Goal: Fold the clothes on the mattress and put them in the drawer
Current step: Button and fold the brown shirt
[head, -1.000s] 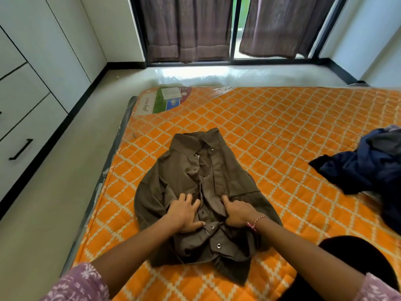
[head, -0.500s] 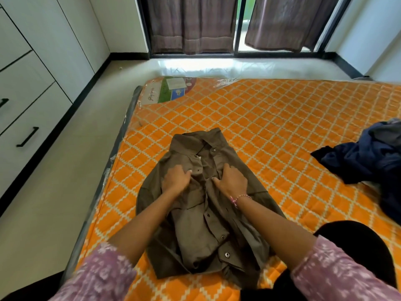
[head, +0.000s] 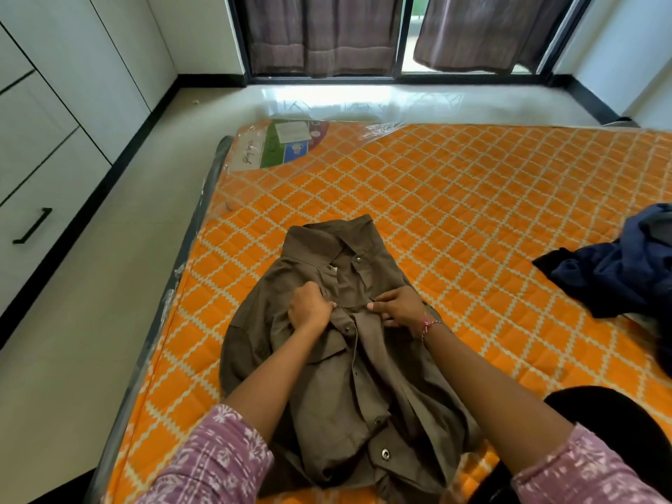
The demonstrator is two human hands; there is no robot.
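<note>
A person kneels at the near edge of an orange quilted mattress (head: 472, 220) laid on a pale floor (head: 109, 340), both hands working the front of a brown shirt (head: 345, 376). The shirt lies face up near the mattress's left side, collar pointing toward the window (head: 400, 34), its snap-buttoned placket running down the middle and its hem bunched close to the person.

The left hand (head: 309, 309) is curled, its fingers pinching the cloth at the left side of the placket, about chest height. The right hand (head: 400, 309) meets it from the other side, thumb and fingers gripping the opposite edge of the placket; a red thread band (head: 431, 325) circles that wrist. The two hands sit just beside each other, nearly touching over the row of snaps. Purple patterned sleeves (head: 218, 463) cover both upper forearms.

A dark blue heap of clothes (head: 618, 271) rests on the mattress's right side, well apart from the shirt. A printed label (head: 283, 143) under clear plastic wrap marks the far left corner of the mattress. White drawers (head: 40, 198) with a black handle (head: 32, 225) line the left wall, shut. Brown curtains (head: 320, 34) hang over the window.
</note>
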